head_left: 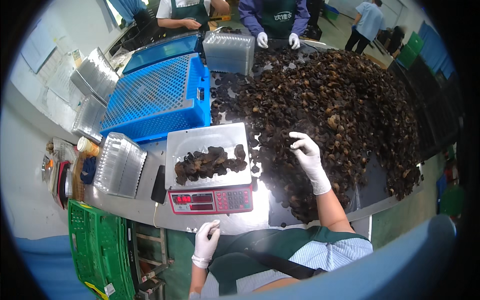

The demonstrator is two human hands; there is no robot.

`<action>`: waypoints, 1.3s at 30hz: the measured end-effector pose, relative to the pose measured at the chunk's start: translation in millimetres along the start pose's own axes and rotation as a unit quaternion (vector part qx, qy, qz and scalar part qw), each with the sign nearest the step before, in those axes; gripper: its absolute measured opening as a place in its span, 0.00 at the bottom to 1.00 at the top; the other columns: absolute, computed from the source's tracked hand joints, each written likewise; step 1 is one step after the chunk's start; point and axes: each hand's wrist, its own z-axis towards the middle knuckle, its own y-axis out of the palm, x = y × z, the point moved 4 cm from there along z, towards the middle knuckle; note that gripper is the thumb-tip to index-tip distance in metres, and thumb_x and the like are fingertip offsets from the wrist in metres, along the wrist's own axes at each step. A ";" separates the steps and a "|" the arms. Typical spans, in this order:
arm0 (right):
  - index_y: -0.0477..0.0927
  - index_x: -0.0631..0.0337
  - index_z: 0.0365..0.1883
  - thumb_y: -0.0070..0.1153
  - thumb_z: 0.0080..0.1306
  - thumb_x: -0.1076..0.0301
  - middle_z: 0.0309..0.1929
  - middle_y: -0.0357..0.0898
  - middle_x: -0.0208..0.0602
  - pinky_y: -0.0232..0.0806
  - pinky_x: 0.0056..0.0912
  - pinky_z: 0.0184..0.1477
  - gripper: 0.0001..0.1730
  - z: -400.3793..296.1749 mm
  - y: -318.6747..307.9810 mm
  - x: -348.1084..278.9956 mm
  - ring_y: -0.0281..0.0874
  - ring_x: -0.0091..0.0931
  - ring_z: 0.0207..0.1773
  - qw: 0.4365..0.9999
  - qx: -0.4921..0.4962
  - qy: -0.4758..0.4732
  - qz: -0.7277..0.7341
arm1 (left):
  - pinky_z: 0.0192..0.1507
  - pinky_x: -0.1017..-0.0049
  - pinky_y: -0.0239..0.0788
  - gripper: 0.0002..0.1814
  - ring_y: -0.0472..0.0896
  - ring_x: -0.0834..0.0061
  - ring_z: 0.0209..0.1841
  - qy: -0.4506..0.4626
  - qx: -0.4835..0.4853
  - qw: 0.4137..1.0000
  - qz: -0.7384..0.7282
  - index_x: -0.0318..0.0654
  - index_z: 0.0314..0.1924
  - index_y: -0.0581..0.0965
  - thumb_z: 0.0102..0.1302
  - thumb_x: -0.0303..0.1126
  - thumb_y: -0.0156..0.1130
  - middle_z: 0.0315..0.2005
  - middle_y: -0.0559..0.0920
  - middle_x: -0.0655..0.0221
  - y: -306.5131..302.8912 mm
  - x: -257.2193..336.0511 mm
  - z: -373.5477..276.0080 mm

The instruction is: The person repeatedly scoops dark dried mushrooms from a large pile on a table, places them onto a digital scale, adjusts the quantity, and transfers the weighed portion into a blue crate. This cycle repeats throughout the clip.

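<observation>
My right hand (308, 159), in a white glove, hovers over the near left part of a wide heap of dark brown wood ear fungus (322, 93). Its fingers are bent and spread a little, with nothing visible between them. At the table's front edge, below the scale, my gloved left hand (207, 242) is curled, its fingers together and no object showing in it. A red digital scale (234, 200) with a metal pan (206, 134) stands between the heap and the boxes. On the pan, pieces of fungus (210, 163) lie in a clear plastic tray, its rim partly hidden.
A blue plastic crate (150, 92) stands behind the scale. Stacks of clear plastic trays (120, 165) and a black phone (158, 183) with a cable are at left. Another tray stack (228, 52) stands farther back, near two aproned people. Green crates (99, 247) stand below left.
</observation>
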 end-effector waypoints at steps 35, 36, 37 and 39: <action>0.75 0.68 0.51 0.58 0.63 0.77 0.42 0.81 0.35 0.74 0.21 0.40 0.17 -193.7 -2.2 -31.1 0.79 0.20 0.38 0.829 0.031 0.427 0.360 | 0.57 0.76 0.70 0.33 0.77 0.75 0.54 0.060 -0.230 0.951 -0.196 0.33 0.64 0.65 0.58 0.13 0.63 0.55 0.72 0.65 166.7 78.6 39.0; 0.76 0.67 0.49 0.59 0.63 0.76 0.43 0.81 0.36 0.73 0.23 0.43 0.15 -193.0 -2.6 -29.2 0.79 0.21 0.40 0.842 0.024 0.417 0.342 | 0.57 0.76 0.70 0.34 0.77 0.75 0.54 0.092 -0.223 0.954 -0.178 0.33 0.63 0.65 0.57 0.13 0.63 0.55 0.73 0.65 162.3 80.8 39.5; 0.77 0.66 0.46 0.59 0.62 0.76 0.43 0.81 0.37 0.73 0.24 0.45 0.13 -193.7 -3.5 -25.9 0.79 0.22 0.41 0.853 0.017 0.408 0.324 | 0.57 0.75 0.70 0.34 0.77 0.75 0.53 0.125 -0.215 0.955 -0.159 0.33 0.63 0.65 0.56 0.12 0.63 0.54 0.73 0.65 158.5 82.9 39.7; 0.78 0.65 0.40 0.61 0.61 0.76 0.43 0.81 0.38 0.72 0.28 0.50 0.09 -188.3 -1.3 -25.3 0.79 0.24 0.45 0.872 0.005 0.365 0.325 | 0.47 0.74 0.75 0.41 0.81 0.71 0.46 0.247 -0.150 0.952 -0.105 0.37 0.64 0.68 0.47 0.08 0.61 0.46 0.78 0.61 154.3 84.4 40.1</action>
